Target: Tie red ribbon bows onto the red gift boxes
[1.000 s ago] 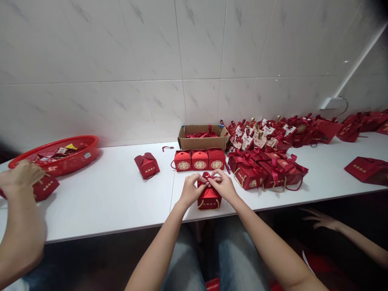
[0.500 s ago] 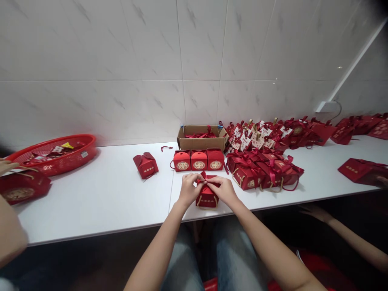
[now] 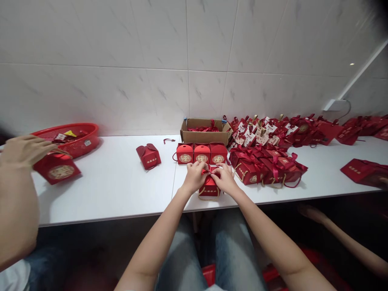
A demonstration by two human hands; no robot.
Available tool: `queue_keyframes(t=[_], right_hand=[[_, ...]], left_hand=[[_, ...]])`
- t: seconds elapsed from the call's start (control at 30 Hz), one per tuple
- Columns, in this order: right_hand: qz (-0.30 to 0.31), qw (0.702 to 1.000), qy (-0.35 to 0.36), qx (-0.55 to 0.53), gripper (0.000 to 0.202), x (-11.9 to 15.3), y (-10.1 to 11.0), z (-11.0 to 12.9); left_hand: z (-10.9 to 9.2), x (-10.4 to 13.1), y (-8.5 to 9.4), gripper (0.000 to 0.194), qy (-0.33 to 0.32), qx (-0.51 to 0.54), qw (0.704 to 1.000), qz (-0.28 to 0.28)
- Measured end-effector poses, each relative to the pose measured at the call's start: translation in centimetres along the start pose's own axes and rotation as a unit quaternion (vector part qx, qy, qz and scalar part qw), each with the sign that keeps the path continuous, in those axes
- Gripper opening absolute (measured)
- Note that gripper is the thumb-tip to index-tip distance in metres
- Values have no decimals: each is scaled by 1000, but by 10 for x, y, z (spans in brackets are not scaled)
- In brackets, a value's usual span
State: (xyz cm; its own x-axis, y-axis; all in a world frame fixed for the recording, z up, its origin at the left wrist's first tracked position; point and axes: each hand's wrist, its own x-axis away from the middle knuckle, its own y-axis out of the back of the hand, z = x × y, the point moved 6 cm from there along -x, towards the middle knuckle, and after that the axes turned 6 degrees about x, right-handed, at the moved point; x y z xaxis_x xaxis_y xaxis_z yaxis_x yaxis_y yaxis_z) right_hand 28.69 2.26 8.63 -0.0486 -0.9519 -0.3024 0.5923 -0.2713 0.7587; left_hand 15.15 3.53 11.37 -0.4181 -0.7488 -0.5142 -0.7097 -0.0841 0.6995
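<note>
Pale wall tiles [image 3: 121, 36] stand behind white table [image 3: 121, 190]. Left hand [image 3: 195, 176] and right hand [image 3: 224, 178] both pinch red ribbon [image 3: 210, 170] atop small red box [image 3: 208, 190]. Its gold writing faces six o'clock; long axis is unclear. Toward twelve stand three boxes [image 3: 202, 154], then brown carton [image 3: 204, 137].

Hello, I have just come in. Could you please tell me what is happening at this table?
A person's left hand and right hand pinch a red ribbon on top of a small red box near the table's front edge. Just behind it stand three red boxes in a row, then a cardboard box with ribbons inside. To the right sit boxes with bows. At the far left, a co-worker's hand holds another red box beside a red basket.
</note>
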Motion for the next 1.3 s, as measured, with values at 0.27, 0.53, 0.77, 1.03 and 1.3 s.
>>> queue_keyframes(t=[0.27,0.53,0.77,1.03,1.3], right_hand=[[188,929,-44,-317,14,-14,-19,-4],[76,921,-100,-368,20,1,-22,-8],[49,940,-94,-324,26,12,-15,-6],[71,965,-23,-252,27,16,9,-9],[9,989,106,-100,11,16,21,3]], left_hand=[[14,-1,-13,20,6,157,987,-33],[6,13,9,16,46,173,983,-42],[-4,17,1,5,5,115,993,36],[3,17,5,8,-6,145,988,58],[-7,17,10,13,-24,125,990,66]])
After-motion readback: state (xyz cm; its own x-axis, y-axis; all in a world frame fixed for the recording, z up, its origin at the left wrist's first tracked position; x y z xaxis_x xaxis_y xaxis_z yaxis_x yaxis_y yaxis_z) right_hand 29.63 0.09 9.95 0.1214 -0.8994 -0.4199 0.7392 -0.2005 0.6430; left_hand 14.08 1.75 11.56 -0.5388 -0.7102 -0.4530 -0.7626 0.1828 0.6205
